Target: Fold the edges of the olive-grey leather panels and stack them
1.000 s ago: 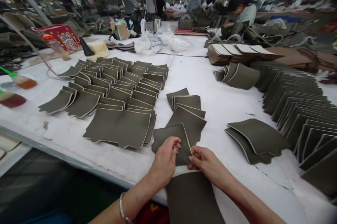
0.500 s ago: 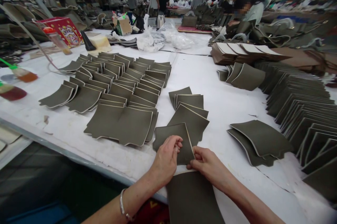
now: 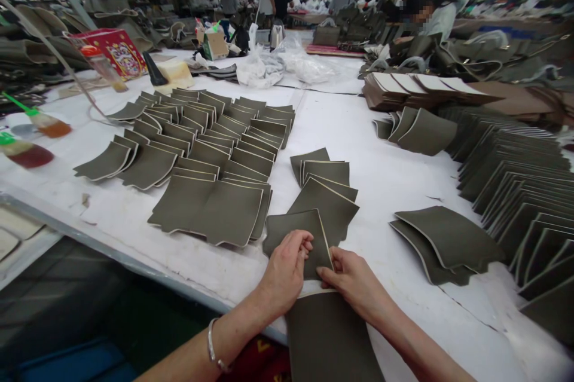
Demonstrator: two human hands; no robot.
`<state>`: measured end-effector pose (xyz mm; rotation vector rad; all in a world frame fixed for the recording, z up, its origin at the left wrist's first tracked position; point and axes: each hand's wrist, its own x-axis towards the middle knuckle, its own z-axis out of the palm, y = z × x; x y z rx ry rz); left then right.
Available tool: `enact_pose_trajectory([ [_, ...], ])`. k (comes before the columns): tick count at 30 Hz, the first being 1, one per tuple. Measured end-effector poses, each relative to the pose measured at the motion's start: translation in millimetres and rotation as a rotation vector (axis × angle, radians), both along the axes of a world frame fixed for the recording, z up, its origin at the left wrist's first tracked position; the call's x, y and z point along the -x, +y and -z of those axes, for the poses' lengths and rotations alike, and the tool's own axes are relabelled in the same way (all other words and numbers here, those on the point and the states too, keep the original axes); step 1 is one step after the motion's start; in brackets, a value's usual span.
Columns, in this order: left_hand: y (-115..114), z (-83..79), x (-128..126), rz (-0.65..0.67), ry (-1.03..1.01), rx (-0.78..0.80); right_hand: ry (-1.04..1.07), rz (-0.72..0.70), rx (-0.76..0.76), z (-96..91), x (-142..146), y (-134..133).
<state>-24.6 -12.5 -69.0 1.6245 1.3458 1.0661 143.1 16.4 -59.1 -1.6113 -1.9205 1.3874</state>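
A dark olive leather panel (image 3: pixel 291 226) with a pale edge lies on the white table, just in front of me. My right hand (image 3: pixel 347 274) pinches its right edge near the lower corner, thumb on top. Curled over the same panel, my left hand (image 3: pixel 284 265) rests on its side with the fingers drawn in; whether anything is between them is hidden. Closer to me, a second olive panel (image 3: pixel 332 334) hangs over the table's front edge, partly beneath my right hand. Beyond the pinched panel, several similar panels (image 3: pixel 325 202) overlap in a fanned row.
Rows of overlapping olive panels (image 3: pixel 210 202) cover the table's left side. On the right are two loose panels (image 3: pixel 448 238) and a long leaning row of panels (image 3: pixel 515 173). Bottles (image 3: pixel 29 152) lie at far left. Clear plastic bags (image 3: pixel 269 65) sit behind. People work in the background.
The whole view has shifted slightly. My right thumb has moved a little up onto the panel's edge. My left hand keeps the same pose.
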Motion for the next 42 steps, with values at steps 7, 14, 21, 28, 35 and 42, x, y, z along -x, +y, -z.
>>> enact_pose_trajectory([
  [7,1.0,-2.1,-0.7,-0.001,0.005,0.004,-0.015,0.002,-0.011,-0.8,0.3,-1.8],
  [14,0.0,-1.0,-0.7,-0.005,0.003,0.009,-0.036,0.022,-0.051,-5.6,1.8,-2.9],
  [21,-0.7,-0.3,-0.3,-0.004,0.006,-0.005,-0.023,0.010,-0.042,-4.3,3.5,-3.9],
  [28,0.4,-1.2,0.2,-0.005,0.002,0.010,-0.002,0.001,-0.040,-3.9,2.8,-3.7],
  [35,-0.4,-1.7,0.1,-0.006,-0.003,-0.002,-0.006,0.016,-0.041,-1.2,1.4,-4.9],
  [42,-1.4,-2.6,-0.7,-0.015,-0.002,0.013,0.006,-0.004,-0.033,-3.1,1.9,-4.1],
])
